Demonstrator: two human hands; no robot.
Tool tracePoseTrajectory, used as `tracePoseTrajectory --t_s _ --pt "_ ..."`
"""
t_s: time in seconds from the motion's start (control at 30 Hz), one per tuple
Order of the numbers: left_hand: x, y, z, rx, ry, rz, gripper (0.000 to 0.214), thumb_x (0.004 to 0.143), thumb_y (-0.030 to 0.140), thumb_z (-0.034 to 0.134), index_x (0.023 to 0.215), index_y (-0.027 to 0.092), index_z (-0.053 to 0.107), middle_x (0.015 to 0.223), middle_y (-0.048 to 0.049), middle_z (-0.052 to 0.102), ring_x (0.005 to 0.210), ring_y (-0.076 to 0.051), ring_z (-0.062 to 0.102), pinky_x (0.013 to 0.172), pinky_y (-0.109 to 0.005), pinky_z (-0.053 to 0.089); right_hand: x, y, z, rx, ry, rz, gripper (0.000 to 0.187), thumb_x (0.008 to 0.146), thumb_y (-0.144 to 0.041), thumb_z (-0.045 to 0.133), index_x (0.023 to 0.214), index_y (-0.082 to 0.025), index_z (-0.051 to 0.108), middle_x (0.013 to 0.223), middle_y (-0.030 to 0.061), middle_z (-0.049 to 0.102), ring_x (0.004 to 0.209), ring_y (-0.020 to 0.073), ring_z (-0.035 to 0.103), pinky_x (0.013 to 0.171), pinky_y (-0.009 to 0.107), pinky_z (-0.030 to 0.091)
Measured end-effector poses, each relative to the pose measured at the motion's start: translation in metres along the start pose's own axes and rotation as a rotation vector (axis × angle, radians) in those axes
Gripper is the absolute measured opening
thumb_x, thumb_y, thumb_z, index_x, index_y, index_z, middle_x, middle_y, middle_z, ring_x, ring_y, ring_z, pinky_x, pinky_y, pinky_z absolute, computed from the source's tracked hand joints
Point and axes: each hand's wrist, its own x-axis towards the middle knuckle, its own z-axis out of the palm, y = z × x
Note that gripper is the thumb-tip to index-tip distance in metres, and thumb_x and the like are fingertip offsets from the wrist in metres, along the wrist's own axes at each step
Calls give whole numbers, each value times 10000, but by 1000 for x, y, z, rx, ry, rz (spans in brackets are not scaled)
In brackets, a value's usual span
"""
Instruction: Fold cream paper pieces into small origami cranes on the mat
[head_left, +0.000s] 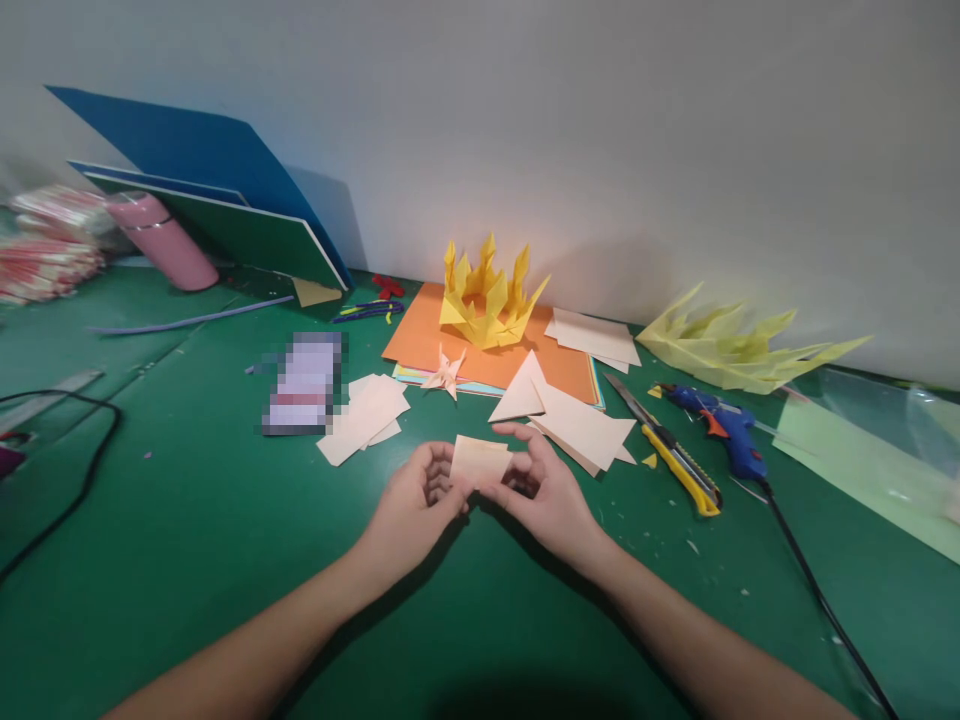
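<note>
A small folded piece of pale peach paper (480, 460) is held up between both hands, just above the green table. My left hand (420, 500) pinches its left side, thumb along the lower edge. On the right side, my right hand (546, 490) grips it with thumb and fingers, the index finger raised a little. Beyond the hands lie a peach folded triangle (517, 392), a small peach origami star shape (447, 373), and loose peach sheets to the left (364, 415) and right (585, 425).
A yellow paper crown (487, 305) stands on orange sheets (420, 335). To the right lie a yellow utility knife (679, 465), blade exposed, a blue glue gun (724, 425) with a trailing cord, and a pale yellow folded paper piece (742, 345). A pink bottle (165, 240) leans at the left.
</note>
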Motion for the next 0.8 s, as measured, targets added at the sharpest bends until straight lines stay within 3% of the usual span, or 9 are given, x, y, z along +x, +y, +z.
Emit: tracePoseTrajectory --t_s 0.23,0.4,0.53,0.8 --pt "-1 -2 -3 -14 31 55 312 712 221 617 841 224 332 590 87 546 526 -93 569 535 -229 447 -2 -3 -8 -96 37 4 499 702 -263 641 1124 -220 377 607 -71 570 574 142 579 592 276 460" --pt "4 -2 -10 45 161 137 256 731 209 587 750 220 332 590 102 464 533 -68 534 546 -215 432 0 1 -15 -112 145 -78 439 729 -271 616 1087 -221 368 625 -55 587 597 146 593 610 286 482" --pt "3 -6 -7 38 67 134 197 762 236 572 819 214 385 643 84 490 565 -73 553 568 -220 446 -1 3 -9 -108 106 -203 263 759 -250 593 984 -224 460 717 -9 605 648 140 597 633 283 501" --pt "-3 -5 -5 42 35 94 234 755 225 584 851 218 370 659 67 540 572 -99 582 572 -234 450 -2 1 -6 -275 124 -318 30 782 -193 570 784 -206 543 732 8 586 622 132 562 590 260 491"
